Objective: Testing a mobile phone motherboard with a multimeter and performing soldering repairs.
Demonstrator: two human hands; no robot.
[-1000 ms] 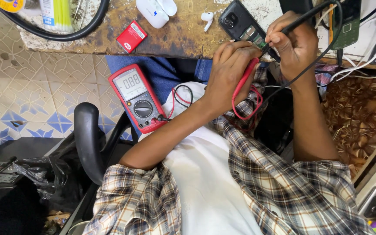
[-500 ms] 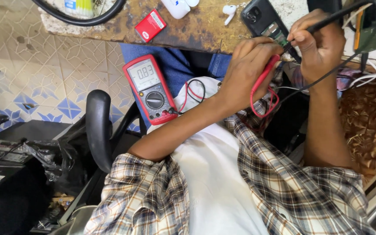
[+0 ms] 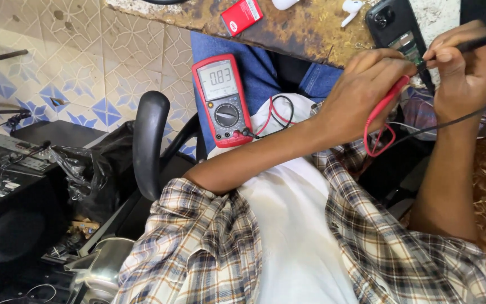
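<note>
Gripping slim red probe [image 3: 386, 104] (glossy plastic)

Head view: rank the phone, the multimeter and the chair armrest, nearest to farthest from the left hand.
1. Phone, on the table just beyond the left hand, which holds the red probe.
2. Multimeter, on the lap, further left.
3. Chair armrest, farthest left.

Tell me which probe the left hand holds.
The red probe, gripped in the left hand, its lead looping below; the black probe is in the right hand, by the phone.
</note>
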